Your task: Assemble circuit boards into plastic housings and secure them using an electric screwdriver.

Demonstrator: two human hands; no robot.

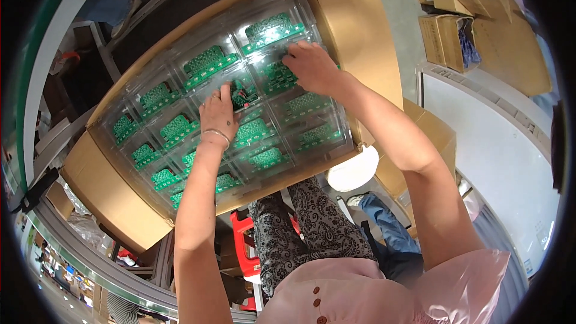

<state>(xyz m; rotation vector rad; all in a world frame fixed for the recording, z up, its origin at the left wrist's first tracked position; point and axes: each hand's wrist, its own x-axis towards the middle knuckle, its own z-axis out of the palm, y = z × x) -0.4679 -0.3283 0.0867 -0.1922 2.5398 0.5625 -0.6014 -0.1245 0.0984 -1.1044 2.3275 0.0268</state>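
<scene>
Rows of green circuit boards (206,62) stand in the cells of a clear plastic tray (240,65), which lies inside an open cardboard box (354,21). Near the middle of the tray, my left hand (218,117) closes at the edge of a circuit board (242,97) whose dark and red parts show. My right hand (313,69) is farther right, its fingers bent together over a cell in the right part of the tray. A green board (278,78) lies just beside those fingertips. Whatever the right fingers pinch is hidden beneath them.
Box flaps spread out to the left and right. Below the box are a red stool (245,243) and a round white seat (353,169). A long white panel (489,144) runs along the right, with cardboard boxes (441,42) behind it. Another person's jeans (387,222) show below.
</scene>
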